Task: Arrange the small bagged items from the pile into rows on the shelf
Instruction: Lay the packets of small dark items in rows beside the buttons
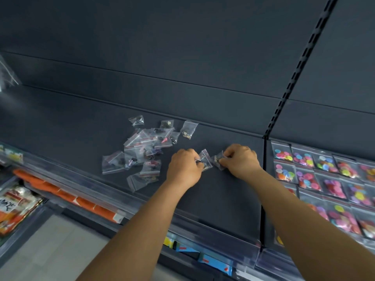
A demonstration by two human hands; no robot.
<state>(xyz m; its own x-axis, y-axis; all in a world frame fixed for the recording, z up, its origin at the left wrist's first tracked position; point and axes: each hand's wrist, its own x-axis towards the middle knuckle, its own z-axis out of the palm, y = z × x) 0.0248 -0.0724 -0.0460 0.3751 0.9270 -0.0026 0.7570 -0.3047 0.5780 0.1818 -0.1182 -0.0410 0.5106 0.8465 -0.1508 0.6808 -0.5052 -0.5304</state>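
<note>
Both hands work at frame centre, each pinching one small clear zip bag against the dark shelf (223,199): left hand (183,169) is closed on a bag (205,159) with dark bits inside, right hand (241,160) is closed on a second bag (216,161) just beside it, the two bags almost touching. The pile of bagged items (142,151) sits left of centre, loose and overlapping, with one bag (188,129) lying apart at its upper right. No row is visible yet on this shelf section, so the step looks like placing the first pair, early in the task. Next move likely calls for flattening both bags side by side, letting go, then reaching left into the pile. Bags of coloured buttons (324,175) at right frame already lie in rows on the neighbouring section, a usable spacing reference.
</note>
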